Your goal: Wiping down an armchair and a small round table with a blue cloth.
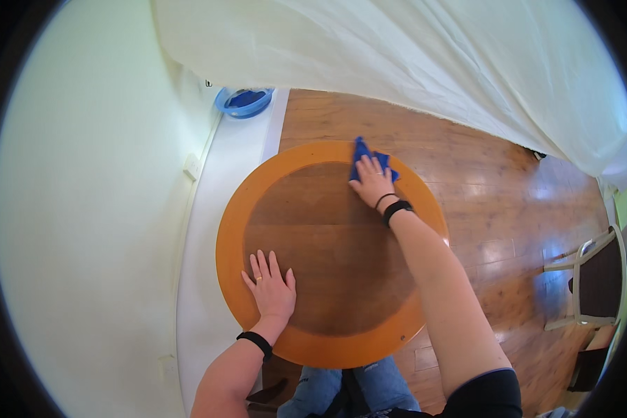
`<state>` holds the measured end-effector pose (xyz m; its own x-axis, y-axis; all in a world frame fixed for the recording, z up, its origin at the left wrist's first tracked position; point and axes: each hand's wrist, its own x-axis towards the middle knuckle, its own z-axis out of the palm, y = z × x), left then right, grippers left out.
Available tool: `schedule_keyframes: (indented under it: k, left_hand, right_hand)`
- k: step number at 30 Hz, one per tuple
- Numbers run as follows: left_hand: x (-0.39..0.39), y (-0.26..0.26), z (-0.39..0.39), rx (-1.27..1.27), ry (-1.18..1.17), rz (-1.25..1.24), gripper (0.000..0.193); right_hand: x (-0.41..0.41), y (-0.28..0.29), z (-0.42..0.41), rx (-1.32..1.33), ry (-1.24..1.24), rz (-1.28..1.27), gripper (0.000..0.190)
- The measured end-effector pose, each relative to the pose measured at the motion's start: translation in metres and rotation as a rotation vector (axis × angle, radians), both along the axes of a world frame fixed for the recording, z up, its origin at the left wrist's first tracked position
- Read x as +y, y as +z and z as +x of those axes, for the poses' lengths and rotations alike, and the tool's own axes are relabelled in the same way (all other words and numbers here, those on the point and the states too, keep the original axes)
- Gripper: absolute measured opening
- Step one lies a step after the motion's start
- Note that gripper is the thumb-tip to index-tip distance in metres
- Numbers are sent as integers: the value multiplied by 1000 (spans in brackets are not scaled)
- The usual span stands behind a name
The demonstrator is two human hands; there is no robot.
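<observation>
Before me stands a round wooden table (pixel 324 350) with an orange-brown rim and a darker brown centre. My right hand (pixel 374 182) presses a blue cloth (pixel 361 151) against the far right part of the tabletop, across the rim and the centre's edge. The cloth is crumpled, and one corner sticks out past the fingertips towards the far edge. My left hand (pixel 273 289) rests palm down at the near left, fingers spread, with nothing under it that I can see.
A blue plastic basin (pixel 245 109) holding something dark blue sits on a white ledge (pixel 209 209) along the left wall. A white curtain (pixel 397 52) hangs beyond the table. On the wooden floor (pixel 491 219), a chair (pixel 598 277) stands at right. A wall socket (pixel 192 166) is at left.
</observation>
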<state>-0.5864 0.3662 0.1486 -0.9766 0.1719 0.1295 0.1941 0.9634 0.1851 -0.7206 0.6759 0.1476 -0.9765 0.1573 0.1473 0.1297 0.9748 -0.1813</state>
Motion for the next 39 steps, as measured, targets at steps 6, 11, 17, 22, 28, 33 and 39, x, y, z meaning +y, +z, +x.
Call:
schedule_keyframes:
  k: [6,11,17,22,28,33,39]
  left_hand:
    - [-2,5,2,1,-9,-10,54]
    - [3,12,7,-5,-1,-35,55]
    - [9,18,25,-9,7,-49,55]
    - [10,19,31,1,2,-45,56]
    - [15,22,44,1,2,-33,55]
    - [13,22,46,19,10,-6,55]
    - [12,22,51,49,19,-33,54]
  right_hand:
    - [33,2,-18,-98,-314,-7,69]
    - [22,11,-40,-111,-282,-10,65]
    - [-19,14,-56,-71,-56,27,62]
    - [-71,17,-65,-40,151,-2,59]
    - [-144,15,-36,-10,425,17,57]
    - [-192,21,-2,18,602,-28,56]
    - [-193,17,30,61,760,-57,51]
